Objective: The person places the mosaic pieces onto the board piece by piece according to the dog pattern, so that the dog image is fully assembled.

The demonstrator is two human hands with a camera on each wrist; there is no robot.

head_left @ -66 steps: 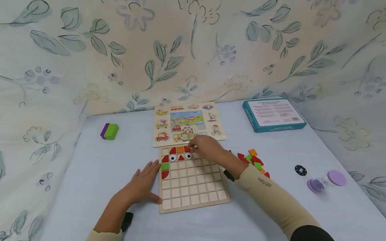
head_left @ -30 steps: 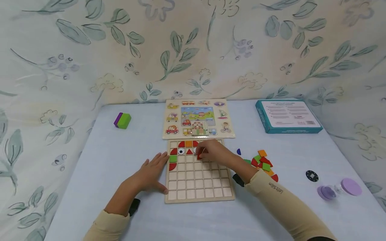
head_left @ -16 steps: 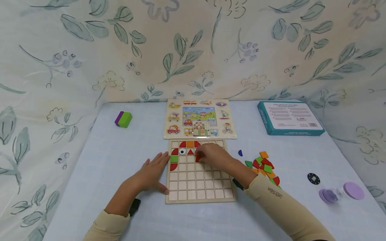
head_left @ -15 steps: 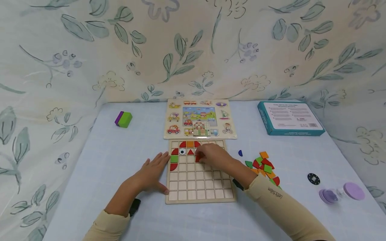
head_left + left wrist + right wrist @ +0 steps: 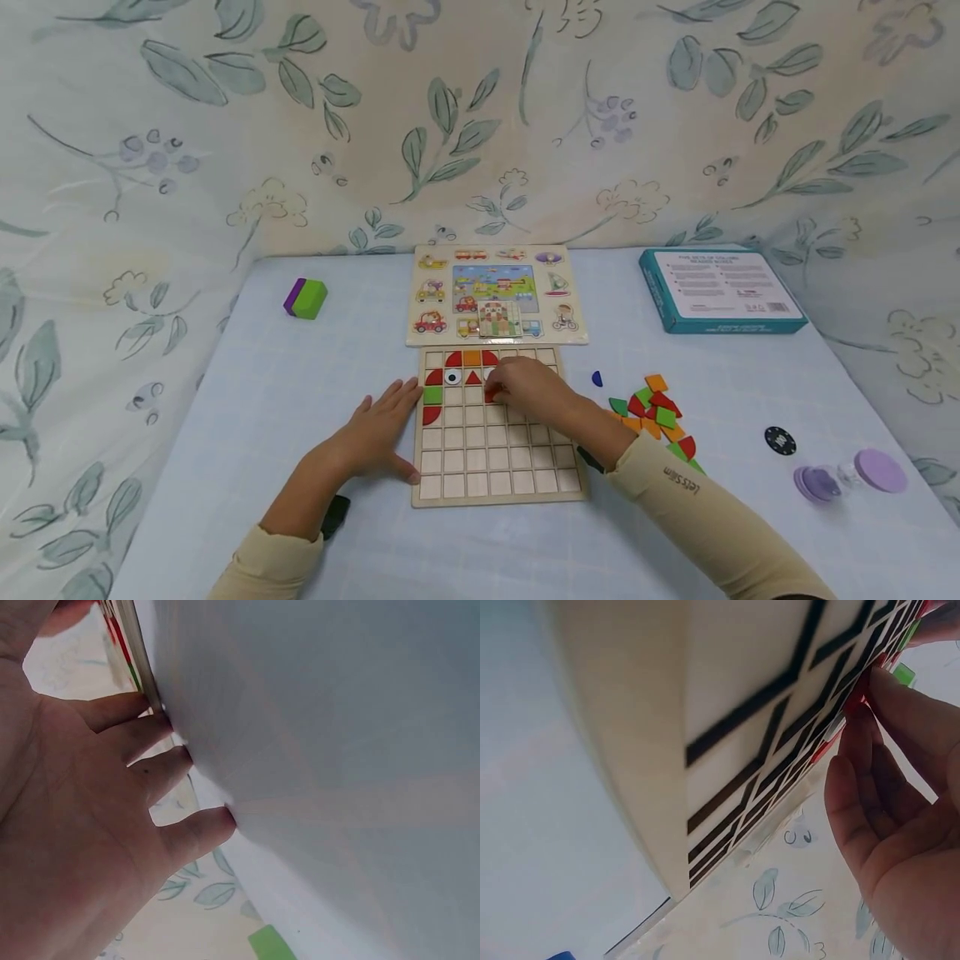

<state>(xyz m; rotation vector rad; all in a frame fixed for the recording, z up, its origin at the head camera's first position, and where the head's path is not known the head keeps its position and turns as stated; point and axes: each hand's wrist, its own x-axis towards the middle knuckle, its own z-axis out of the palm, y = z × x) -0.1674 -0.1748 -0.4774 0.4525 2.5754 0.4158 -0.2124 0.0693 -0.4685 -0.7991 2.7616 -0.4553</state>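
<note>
A wooden grid board (image 5: 499, 458) lies on the table, its upper left cells holding red quarter-round tiles (image 5: 432, 415), a green square tile (image 5: 432, 395), an orange tile (image 5: 472, 358), a red triangle (image 5: 473, 378) and a round eye tile (image 5: 452, 377). My right hand (image 5: 534, 390) pinches a red tile (image 5: 859, 694) between thumb and fingertips, over a cell in the third row; the fingers partly hide it and the second eye tile. With fingers spread, my left hand (image 5: 367, 437) rests at the board's left edge, fingertips and thumb touching it.
Loose coloured tiles (image 5: 660, 415) lie in a heap right of the board, with a blue piece (image 5: 597, 379) apart. A picture puzzle (image 5: 495, 292) is behind the board. Around stand a teal box (image 5: 723, 290), green block (image 5: 309, 300), black disc (image 5: 780, 441) and purple-capped object (image 5: 851, 477).
From the top row, my right hand has come down to the third row, where a red tile now shows at its fingertips. The left hand stays at the edge. The head view has shifted.
</note>
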